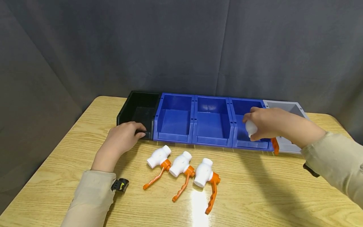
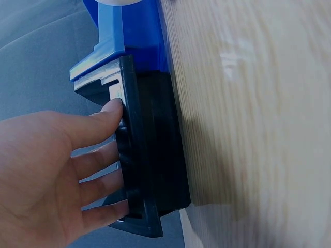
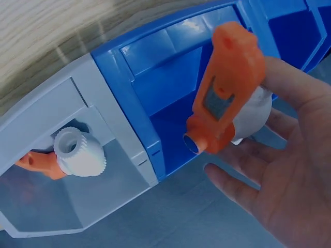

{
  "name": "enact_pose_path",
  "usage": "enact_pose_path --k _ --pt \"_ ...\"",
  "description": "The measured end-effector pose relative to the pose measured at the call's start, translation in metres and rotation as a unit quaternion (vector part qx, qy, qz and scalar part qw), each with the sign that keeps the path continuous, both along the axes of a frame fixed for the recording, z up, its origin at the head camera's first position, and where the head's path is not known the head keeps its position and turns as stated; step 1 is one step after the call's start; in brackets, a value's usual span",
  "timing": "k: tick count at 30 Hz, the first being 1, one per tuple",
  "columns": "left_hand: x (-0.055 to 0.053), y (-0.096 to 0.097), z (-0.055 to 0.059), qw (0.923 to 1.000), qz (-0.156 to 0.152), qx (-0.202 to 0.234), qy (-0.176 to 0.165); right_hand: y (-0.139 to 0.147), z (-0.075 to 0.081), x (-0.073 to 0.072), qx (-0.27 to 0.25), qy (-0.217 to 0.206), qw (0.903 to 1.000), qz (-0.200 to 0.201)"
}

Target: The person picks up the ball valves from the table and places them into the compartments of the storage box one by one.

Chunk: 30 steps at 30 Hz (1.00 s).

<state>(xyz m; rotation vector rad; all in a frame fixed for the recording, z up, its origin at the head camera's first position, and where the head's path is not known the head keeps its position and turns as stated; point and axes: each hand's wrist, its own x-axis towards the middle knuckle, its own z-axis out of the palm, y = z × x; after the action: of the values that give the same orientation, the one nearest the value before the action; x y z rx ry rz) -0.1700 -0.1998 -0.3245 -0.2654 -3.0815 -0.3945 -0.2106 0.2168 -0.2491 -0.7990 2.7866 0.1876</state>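
My right hand (image 1: 266, 121) holds a ball valve over the rightmost blue bin (image 1: 252, 145). The valve's white body (image 1: 250, 127) is between the fingers, and its orange lever handle (image 3: 227, 77) sticks out from the hand, as the right wrist view shows. My left hand (image 1: 123, 137) grips the front lip of the black bin (image 2: 142, 155), its thumb and fingers at the edge. Three more ball valves, a left one (image 1: 158, 156), a middle one (image 1: 180, 164) and a right one (image 1: 203, 173), lie in a row on the table, orange handles toward me.
Two other blue bins, one left (image 1: 173, 137) and one in the middle (image 1: 212, 141), stand between the black bin and the rightmost blue one. A grey bin (image 3: 41, 108) at the right end contains another ball valve (image 3: 85, 155). Behind the wooden table (image 1: 241, 195) hangs a grey curtain (image 1: 181, 47).
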Motion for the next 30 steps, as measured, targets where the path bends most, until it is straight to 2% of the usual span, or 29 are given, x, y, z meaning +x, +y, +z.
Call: enact_pose_path --k 16,30 --pt "0.0 -0.002 0.0 1.0 -0.003 -0.001 0.006 -0.008 -0.01 -0.033 0.002 -0.007 0.9999 -0.013" --pt "-0.001 0.0 0.0 0.9999 -0.007 -0.008 0.009 -0.013 -0.023 -0.05 0.012 0.001 0.9996 -0.024"
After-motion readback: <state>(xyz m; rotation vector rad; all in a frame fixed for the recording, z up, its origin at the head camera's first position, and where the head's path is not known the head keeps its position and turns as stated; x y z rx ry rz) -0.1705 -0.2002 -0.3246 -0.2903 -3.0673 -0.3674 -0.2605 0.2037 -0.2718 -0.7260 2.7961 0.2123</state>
